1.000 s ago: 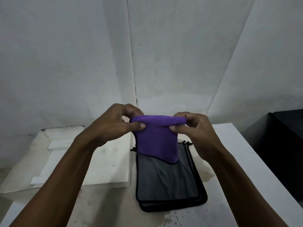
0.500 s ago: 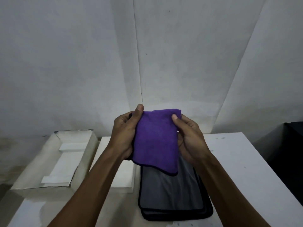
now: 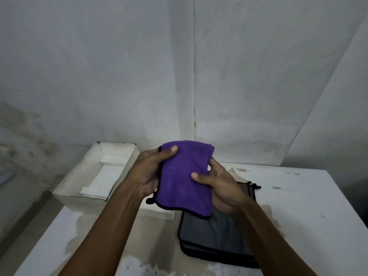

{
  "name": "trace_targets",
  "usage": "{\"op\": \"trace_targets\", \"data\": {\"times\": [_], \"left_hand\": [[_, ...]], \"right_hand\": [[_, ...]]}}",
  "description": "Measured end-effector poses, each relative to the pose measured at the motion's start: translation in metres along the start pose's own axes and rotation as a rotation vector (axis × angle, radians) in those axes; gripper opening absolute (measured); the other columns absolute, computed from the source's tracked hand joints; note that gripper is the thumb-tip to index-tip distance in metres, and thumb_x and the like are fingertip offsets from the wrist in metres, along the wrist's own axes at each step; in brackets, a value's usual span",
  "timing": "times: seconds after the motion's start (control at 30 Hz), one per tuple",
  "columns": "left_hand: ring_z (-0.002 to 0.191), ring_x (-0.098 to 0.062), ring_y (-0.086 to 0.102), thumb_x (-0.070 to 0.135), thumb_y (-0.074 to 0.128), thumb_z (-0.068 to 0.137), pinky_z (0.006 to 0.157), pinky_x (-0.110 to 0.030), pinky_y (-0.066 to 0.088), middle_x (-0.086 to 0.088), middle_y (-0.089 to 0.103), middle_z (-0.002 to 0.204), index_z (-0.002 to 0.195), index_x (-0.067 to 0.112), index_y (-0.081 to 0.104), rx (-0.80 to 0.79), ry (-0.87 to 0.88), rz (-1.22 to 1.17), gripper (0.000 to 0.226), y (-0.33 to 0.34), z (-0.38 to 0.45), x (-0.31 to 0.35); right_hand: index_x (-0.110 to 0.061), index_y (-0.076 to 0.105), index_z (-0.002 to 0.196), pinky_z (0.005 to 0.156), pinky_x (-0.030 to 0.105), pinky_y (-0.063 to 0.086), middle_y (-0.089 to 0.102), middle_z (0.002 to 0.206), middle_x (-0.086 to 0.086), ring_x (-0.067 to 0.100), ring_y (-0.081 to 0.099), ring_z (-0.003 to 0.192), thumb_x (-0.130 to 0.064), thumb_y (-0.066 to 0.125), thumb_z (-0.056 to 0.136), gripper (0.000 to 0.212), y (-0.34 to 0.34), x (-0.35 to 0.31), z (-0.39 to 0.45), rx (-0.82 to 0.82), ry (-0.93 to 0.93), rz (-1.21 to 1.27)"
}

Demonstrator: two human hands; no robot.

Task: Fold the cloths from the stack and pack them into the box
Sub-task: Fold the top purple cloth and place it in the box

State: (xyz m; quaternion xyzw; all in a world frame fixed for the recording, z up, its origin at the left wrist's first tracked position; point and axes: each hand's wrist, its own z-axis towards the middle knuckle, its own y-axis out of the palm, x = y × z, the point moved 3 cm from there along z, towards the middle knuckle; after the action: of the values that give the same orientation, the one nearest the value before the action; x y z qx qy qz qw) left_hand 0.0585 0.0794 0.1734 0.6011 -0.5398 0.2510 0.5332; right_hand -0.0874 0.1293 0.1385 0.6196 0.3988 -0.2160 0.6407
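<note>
a folded purple microfibre cloth with a thin black hem [image 3: 184, 178] is held up in the air between both hands, above the white table [image 3: 310, 206]. the left hand [image 3: 148, 174] grips the cloth's left edge: its thumb lies across the front near the top corner while the fingers curl behind the fabric, out of sight. the right hand [image 3: 221, 188] holds the right edge lower down, thumb pressed on the front face about midway, fingers wrapped behind. the cloth hangs roughly upright, its top fold rounded and its lower hem dangling free just past both palms; a small black loop sticks out at the lower left corner.

directly below the right hand and the cloth's bottom edge lies a flat stack of grey cloths with black hems [image 3: 215, 236], resting on the table; the purple cloth does not touch it as far as can be seen. to the left of the left hand, near the wall, stands an open white cardboard box [image 3: 127, 166] with pale flat inserts on its floor. a flat white panel [image 3: 159, 212] lies on the table beneath the left wrist, beside the box.
</note>
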Motion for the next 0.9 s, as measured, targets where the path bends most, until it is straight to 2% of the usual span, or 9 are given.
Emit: {"op": "trace_targets", "data": {"times": [0.13,0.23,0.33,0.43,0.5,0.63,0.73,0.8,0.9], "left_hand": [[0.104,-0.028,0.066,0.007,0.065,0.076,0.087,-0.036,0.057,-0.019,0.066,0.119,0.119,0.0,0.062,-0.058,-0.074,-0.021,0.043,-0.037,-0.006,-0.008],[0.105,-0.026,0.065,0.008,0.064,0.078,0.087,-0.035,0.056,-0.017,0.065,0.123,0.12,0.004,0.062,-0.036,-0.095,-0.057,0.043,-0.065,-0.008,-0.013],[0.095,-0.024,0.068,0.022,0.065,0.078,0.082,-0.036,0.057,-0.013,0.069,0.113,0.112,0.01,0.069,0.021,-0.151,-0.043,0.036,-0.094,-0.01,-0.016],[0.104,-0.029,0.067,0.045,0.065,0.077,0.097,-0.042,0.049,-0.013,0.07,0.115,0.114,0.013,0.069,0.029,-0.257,-0.029,0.048,-0.128,-0.008,-0.018],[0.11,-0.03,0.064,0.05,0.064,0.076,0.101,-0.045,0.046,-0.012,0.069,0.118,0.114,0.014,0.07,-0.006,-0.297,-0.065,0.052,-0.147,-0.008,-0.018],[0.109,-0.026,0.066,0.043,0.078,0.069,0.092,-0.038,0.054,-0.013,0.067,0.121,0.114,0.012,0.07,-0.073,-0.251,-0.114,0.055,-0.198,0.001,-0.001],[0.101,-0.026,0.067,0.026,0.068,0.081,0.086,-0.033,0.055,-0.02,0.066,0.121,0.113,0.004,0.068,-0.075,-0.164,-0.013,0.039,-0.239,0.015,0.02],[0.096,-0.027,0.067,0.02,0.071,0.078,0.082,-0.034,0.055,-0.02,0.068,0.115,0.111,0.004,0.067,-0.052,-0.148,0.052,0.037,-0.267,0.024,0.033],[0.086,-0.025,0.068,0.016,0.074,0.071,0.072,-0.032,0.055,-0.014,0.072,0.1,0.096,0.008,0.069,0.01,-0.121,0.115,0.026,-0.302,0.036,0.046]], "right_hand": [[-0.016,0.05,0.131,0.081,0.044,0.058,0.065,0.122,0.016,0.034,0.065,0.105,0.011,0.056,0.083,0.055,0.007,0.019,0.013,0.005,0.076,0.023],[-0.019,0.051,0.13,0.085,0.047,0.056,0.066,0.12,0.014,0.035,0.064,0.106,0.012,0.055,0.083,0.057,0.017,0.031,0.025,-0.013,0.109,0.028],[-0.019,0.051,0.131,0.086,0.047,0.055,0.065,0.121,0.015,0.035,0.064,0.104,0.013,0.055,0.081,0.059,0.03,0.044,0.04,-0.023,0.135,0.054],[-0.019,0.053,0.129,0.079,0.042,0.059,0.067,0.116,0.012,0.031,0.068,0.098,0.012,0.057,0.079,0.059,0.047,0.061,0.063,-0.008,0.164,0.058],[-0.02,0.055,0.125,0.075,0.04,0.06,0.071,0.109,0.009,0.029,0.069,0.095,0.011,0.057,0.079,0.056,0.057,0.072,0.078,0.005,0.17,0.044],[-0.018,0.052,0.13,0.082,0.042,0.058,0.068,0.117,0.011,0.032,0.067,0.102,0.011,0.056,0.083,0.055,0.088,0.103,0.114,0.027,0.173,0.01],[-0.018,0.052,0.131,0.087,0.045,0.056,0.063,0.125,0.013,0.036,0.062,0.11,0.01,0.057,0.083,0.056,0.106,0.125,0.139,0.049,0.181,-0.006],[-0.017,0.052,0.131,0.084,0.044,0.057,0.063,0.125,0.015,0.037,0.061,0.112,0.011,0.057,0.083,0.056,0.118,0.14,0.159,0.067,0.181,-0.044],[-0.018,0.05,0.132,0.081,0.041,0.056,0.063,0.124,0.016,0.036,0.061,0.111,0.013,0.058,0.082,0.059,0.132,0.16,0.185,0.138,0.188,-0.117]]}}
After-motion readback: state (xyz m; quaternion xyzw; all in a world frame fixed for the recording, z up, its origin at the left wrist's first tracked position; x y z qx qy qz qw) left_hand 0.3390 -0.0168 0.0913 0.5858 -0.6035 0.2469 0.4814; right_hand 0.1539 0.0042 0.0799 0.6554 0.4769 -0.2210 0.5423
